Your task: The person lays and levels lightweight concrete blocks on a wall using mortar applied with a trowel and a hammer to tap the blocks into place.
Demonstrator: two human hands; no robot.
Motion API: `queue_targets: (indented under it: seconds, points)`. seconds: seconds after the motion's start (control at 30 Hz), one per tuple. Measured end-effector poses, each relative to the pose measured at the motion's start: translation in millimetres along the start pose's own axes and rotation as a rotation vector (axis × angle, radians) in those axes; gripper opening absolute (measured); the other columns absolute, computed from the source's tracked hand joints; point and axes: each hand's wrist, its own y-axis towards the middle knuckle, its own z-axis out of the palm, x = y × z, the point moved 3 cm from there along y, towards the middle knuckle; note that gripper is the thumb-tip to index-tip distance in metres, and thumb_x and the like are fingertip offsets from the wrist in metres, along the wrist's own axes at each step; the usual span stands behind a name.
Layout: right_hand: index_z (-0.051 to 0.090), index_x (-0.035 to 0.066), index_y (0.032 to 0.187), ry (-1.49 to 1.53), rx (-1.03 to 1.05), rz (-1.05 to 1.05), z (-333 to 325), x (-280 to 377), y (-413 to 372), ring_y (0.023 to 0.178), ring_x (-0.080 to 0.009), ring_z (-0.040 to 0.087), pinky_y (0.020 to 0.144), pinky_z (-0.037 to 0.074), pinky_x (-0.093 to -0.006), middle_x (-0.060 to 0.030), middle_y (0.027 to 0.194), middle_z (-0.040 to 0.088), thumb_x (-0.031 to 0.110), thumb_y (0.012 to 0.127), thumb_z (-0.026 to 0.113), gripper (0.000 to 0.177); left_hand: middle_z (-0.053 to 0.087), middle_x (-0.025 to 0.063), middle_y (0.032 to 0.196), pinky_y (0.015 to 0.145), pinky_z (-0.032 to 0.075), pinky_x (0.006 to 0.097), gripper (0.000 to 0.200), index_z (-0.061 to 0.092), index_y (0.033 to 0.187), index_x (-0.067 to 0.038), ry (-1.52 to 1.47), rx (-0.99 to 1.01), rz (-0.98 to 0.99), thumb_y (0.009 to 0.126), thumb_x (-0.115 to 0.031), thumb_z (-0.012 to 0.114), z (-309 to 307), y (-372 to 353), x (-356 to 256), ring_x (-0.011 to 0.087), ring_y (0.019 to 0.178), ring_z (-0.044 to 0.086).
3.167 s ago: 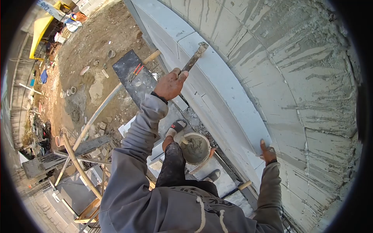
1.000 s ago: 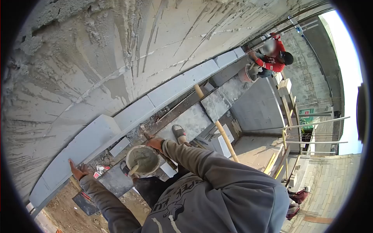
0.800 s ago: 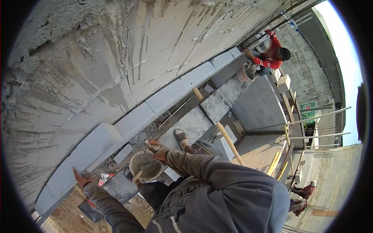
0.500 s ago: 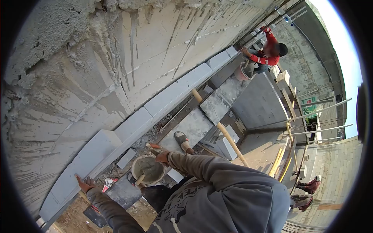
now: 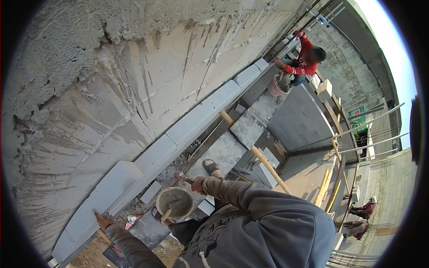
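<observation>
My left hand (image 5: pixel 103 220) rests on the face of a pale grey block (image 5: pixel 109 187), its fingers spread. This block stands on top of a row of blocks (image 5: pixel 156 154) along the wall. My right hand (image 5: pixel 198 184) is closed around a short tool (image 5: pixel 184 178) that looks like a hammer; its head is small and blurred. Just below the tool stands a bucket (image 5: pixel 192 210) of grey mortar (image 5: pixel 178 199). A wooden-handled tool (image 5: pixel 166 214) leans in the mortar, its working end buried.
A rough, mortar-streaked wall (image 5: pixel 178 80) runs along the left. A bamboo pole (image 5: pixel 268 167) crosses the plank platform (image 5: pixel 223 152). Farther along, a person in red (image 5: pixel 304 60) works beside another bucket (image 5: pixel 278 85). More people (image 5: pixel 364 212) are at lower right.
The view has shifted slightly. My right hand has moved a little away from the wall with the tool, while my left hand stays against the block.
</observation>
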Motion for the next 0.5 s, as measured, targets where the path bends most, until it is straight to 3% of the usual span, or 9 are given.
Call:
queue_targets:
  seconds: [0.23, 0.37, 0.5]
  points:
    - [0.059, 0.003, 0.103, -0.138, -0.074, 0.007, -15.3, -36.6, 3.5, 0.072, -0.0266, 0.061, 0.059, 0.049, -0.0407, -0.0147, 0.091, 0.061, 0.026, 0.076, 0.059, 0.035, 0.026, 0.0161, 0.14, 0.1, 0.029, 0.0439, 0.09, 0.029, 0.139, -0.012, 0.054, -0.002, 0.04, 0.071, -0.062, 0.06, 2.1, -8.8, -2.2, 0.0357, 0.117, 0.045]
    - [0.06, 0.004, 0.104, -0.237, -0.123, 0.014, -28.2, -72.3, -4.0, 0.078, -0.0268, 0.06, 0.065, 0.047, -0.0403, -0.0145, 0.094, 0.061, 0.028, 0.076, 0.059, 0.037, 0.026, 0.0137, 0.141, 0.099, 0.029, 0.0445, 0.089, 0.029, 0.139, -0.013, 0.038, -0.011, 0.02, 0.071, -0.063, 0.059, 2.6, -4.9, -1.4, 0.0353, 0.118, 0.044]
    - [0.061, 0.006, 0.105, -0.329, -0.18, 0.011, -49.6, -41.7, 4.9, 0.084, -0.0271, 0.059, 0.071, 0.046, -0.0398, -0.0142, 0.097, 0.061, 0.031, 0.075, 0.059, 0.039, 0.027, 0.0112, 0.142, 0.096, 0.03, 0.0459, 0.088, 0.029, 0.139, -0.016, 0.054, -0.002, 0.035, 0.071, -0.063, 0.059, 2.7, -8.2, -1.1, 0.0358, 0.119, 0.042]
